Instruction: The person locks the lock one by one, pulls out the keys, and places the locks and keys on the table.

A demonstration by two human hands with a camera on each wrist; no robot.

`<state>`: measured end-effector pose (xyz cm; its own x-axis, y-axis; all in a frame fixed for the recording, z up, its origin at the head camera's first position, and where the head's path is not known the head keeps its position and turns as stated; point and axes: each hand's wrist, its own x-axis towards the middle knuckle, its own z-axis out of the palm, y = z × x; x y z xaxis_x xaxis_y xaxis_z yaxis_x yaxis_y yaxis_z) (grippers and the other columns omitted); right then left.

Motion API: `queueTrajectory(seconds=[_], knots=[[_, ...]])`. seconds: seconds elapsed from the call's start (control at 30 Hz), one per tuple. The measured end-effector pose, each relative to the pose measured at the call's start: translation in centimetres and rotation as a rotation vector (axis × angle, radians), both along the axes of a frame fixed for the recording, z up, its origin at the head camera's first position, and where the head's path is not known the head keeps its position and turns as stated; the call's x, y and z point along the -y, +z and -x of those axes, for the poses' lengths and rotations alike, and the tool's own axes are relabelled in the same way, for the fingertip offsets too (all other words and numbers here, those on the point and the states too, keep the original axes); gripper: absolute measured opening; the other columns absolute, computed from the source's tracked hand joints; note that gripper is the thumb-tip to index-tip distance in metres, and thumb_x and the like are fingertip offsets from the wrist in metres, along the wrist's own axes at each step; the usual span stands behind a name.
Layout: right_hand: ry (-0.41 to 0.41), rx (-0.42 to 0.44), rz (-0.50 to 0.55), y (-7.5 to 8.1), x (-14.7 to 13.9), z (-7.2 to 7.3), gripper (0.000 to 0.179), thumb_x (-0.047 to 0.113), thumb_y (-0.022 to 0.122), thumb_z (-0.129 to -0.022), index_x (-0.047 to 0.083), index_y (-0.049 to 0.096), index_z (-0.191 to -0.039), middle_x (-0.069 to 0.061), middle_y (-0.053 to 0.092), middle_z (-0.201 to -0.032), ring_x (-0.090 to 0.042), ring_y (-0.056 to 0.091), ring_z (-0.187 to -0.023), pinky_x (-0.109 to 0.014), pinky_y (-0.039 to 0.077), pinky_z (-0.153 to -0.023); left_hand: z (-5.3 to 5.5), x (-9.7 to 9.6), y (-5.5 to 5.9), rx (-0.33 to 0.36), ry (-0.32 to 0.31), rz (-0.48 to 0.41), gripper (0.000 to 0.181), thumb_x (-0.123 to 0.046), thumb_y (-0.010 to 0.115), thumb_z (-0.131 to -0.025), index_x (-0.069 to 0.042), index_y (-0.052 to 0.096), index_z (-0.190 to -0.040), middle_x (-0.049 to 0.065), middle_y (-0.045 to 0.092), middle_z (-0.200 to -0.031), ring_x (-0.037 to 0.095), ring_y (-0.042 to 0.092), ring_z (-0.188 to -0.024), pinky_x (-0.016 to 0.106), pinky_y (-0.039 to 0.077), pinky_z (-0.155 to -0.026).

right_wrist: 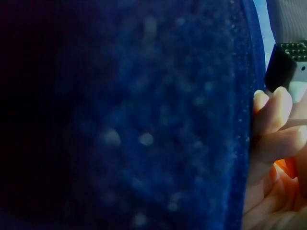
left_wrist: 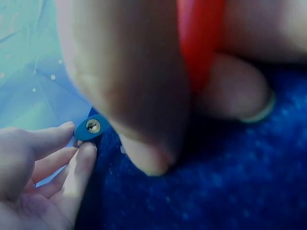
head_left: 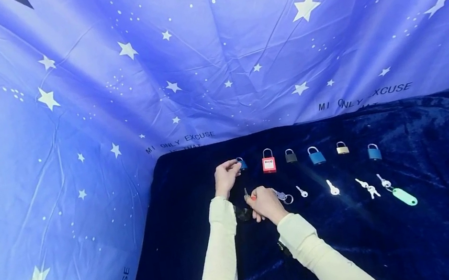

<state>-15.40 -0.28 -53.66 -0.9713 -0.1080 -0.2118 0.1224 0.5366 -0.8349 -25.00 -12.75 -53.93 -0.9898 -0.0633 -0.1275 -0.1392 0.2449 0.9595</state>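
At the left end of a row of padlocks, my left hand [head_left: 226, 178] pinches a small blue padlock [head_left: 241, 164] between thumb and fingers. In the left wrist view the padlock's [left_wrist: 91, 127] round brass keyhole faces the camera. My right hand [head_left: 266, 204], lower and a little to the right, holds a key [head_left: 246, 193] with its blade pointing up, apart from the padlock. An orange-red tag [head_left: 253, 198] shows between the right fingers. The right wrist view catches the right hand [right_wrist: 273, 153] at its edge, with a bit of orange in the palm.
Rightward stand a red padlock [head_left: 269, 164], a black padlock [head_left: 291, 156], blue padlocks [head_left: 316, 156] and a brass padlock [head_left: 342, 148]. Below them lie a key with a ring [head_left: 288, 199], several loose keys [head_left: 333, 187] and a green-tagged key [head_left: 405, 196], on dark blue plush cloth [head_left: 435, 152].
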Motion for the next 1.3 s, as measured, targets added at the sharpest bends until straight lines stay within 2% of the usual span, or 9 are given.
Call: queueTrajectory(seconds=[0.2,0.33,0.43,0.5,0.63,0.87,1.03,1.3], knots=[[-0.009,0.004,-0.007,0.4,0.3,0.1,0.034,0.02,0.061,-0.094,0.009,0.058,-0.062,0.002,0.058,-0.041,-0.007,0.052,-0.029,-0.025,0.046,-0.034,-0.1,0.4,0.0,-0.027,-0.026,0.013,0.035,-0.009,0.068,-0.093,0.001,0.065,-0.127,0.017,0.072,-0.102,0.014,0.07,-0.079,0.026,0.059,-0.078],[-0.009,0.021,0.0,0.7,0.3,0.1,0.035,0.019,0.06,-0.095,0.007,0.06,-0.062,0.001,0.058,-0.041,-0.007,0.052,-0.03,-0.024,0.046,-0.034,-0.7,0.6,0.3,-0.017,-0.085,0.056,0.046,-0.011,0.071,-0.091,0.0,0.059,-0.134,0.015,0.071,-0.111,0.02,0.071,-0.094,0.029,0.056,-0.087],[0.003,0.024,-0.001,0.7,0.2,0.1,0.035,0.019,0.06,-0.095,0.006,0.061,-0.063,0.001,0.059,-0.041,-0.007,0.052,-0.03,-0.024,0.046,-0.035,-1.4,0.7,0.9,0.015,-0.125,0.058,0.057,-0.008,0.075,-0.087,0.0,0.054,-0.139,0.017,0.068,-0.12,0.026,0.067,-0.108,0.032,0.054,-0.094],[0.006,0.025,-0.007,0.7,0.3,0.1,0.035,0.019,0.061,-0.095,0.006,0.062,-0.063,0.001,0.059,-0.041,-0.007,0.052,-0.03,-0.024,0.046,-0.035,-1.8,0.7,1.1,0.028,-0.142,0.046,0.062,-0.004,0.077,-0.084,0.002,0.051,-0.141,0.019,0.066,-0.123,0.03,0.066,-0.112,0.034,0.053,-0.096],[0.007,0.02,-0.024,0.7,0.4,0.1,0.035,0.018,0.061,-0.095,0.006,0.06,-0.062,0.0,0.058,-0.041,-0.008,0.053,-0.03,-0.025,0.047,-0.035,-2.2,0.7,1.3,0.022,-0.163,0.076,0.067,0.003,0.078,-0.081,0.002,0.05,-0.142,0.021,0.064,-0.125,0.032,0.064,-0.114,0.034,0.053,-0.097],[0.001,0.035,-0.044,0.7,0.4,0.1,0.036,0.022,0.064,-0.094,0.007,0.057,-0.062,0.001,0.057,-0.04,-0.009,0.053,-0.03,-0.026,0.048,-0.035,-3.0,0.6,1.4,-0.015,-0.199,0.199,0.067,0.009,0.077,-0.079,0.004,0.05,-0.14,0.021,0.062,-0.125,0.033,0.063,-0.113,0.035,0.052,-0.098],[0.008,0.018,-0.063,0.8,0.2,0.2,0.036,0.021,0.062,-0.095,0.007,0.058,-0.062,0.001,0.058,-0.041,-0.008,0.053,-0.03,-0.025,0.048,-0.036,-3.3,0.5,1.1,-0.047,-0.217,0.231,0.069,0.009,0.078,-0.077,0.004,0.05,-0.14,0.021,0.056,-0.128,0.033,0.062,-0.115,0.033,0.052,-0.099],[0.022,0.051,-0.073,1.1,0.4,0.0,0.037,0.024,0.062,-0.096,0.006,0.06,-0.063,0.0,0.058,-0.041,-0.009,0.054,-0.03,-0.026,0.049,-0.037,-3.5,0.9,0.6,-0.093,-0.269,0.288,0.071,0.007,0.077,-0.081,0.003,0.045,-0.145,0.019,0.049,-0.133,0.032,0.059,-0.118,0.033,0.049,-0.102]])
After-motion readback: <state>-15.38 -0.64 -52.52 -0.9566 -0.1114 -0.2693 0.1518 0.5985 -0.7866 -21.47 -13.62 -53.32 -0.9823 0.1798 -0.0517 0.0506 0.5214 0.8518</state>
